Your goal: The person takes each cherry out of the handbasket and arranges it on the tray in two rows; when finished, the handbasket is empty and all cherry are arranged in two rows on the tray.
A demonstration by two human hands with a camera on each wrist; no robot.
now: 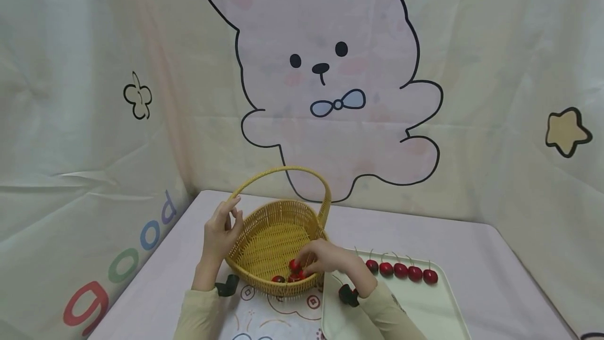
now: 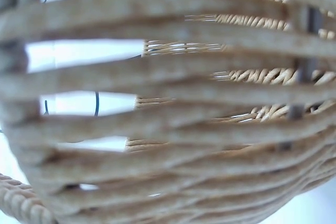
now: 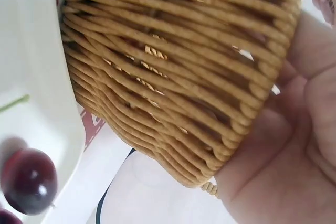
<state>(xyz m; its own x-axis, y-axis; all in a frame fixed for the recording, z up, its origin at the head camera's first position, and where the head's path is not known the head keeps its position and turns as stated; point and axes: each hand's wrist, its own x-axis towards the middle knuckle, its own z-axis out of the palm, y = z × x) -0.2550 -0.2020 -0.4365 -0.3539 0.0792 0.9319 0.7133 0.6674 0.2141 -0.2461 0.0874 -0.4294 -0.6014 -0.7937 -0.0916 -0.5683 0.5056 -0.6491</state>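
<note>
A yellow woven basket (image 1: 266, 245) with a tall arched handle (image 1: 283, 168) stands on the table. My left hand (image 1: 220, 232) grips its left side, fingers at the rim and the foot of the handle. Inside the basket reaches my right hand (image 1: 325, 256), its fingertips pinching a red cherry (image 1: 294, 265) low down by the near wall. Several more cherries (image 1: 278, 279) lie just under those fingers. In the right wrist view the palm (image 3: 278, 177) is over the basket's rim and the fingers are hidden behind the weave (image 3: 173, 61). Only weave (image 2: 157, 124) fills the left wrist view.
To the basket's right lies a pale tray (image 1: 424, 308) with a row of stemmed cherries (image 1: 400, 271) along its far side. Another dark cherry (image 3: 29, 180) is on the tray in the right wrist view. A patterned cloth hangs behind the table (image 1: 401, 230).
</note>
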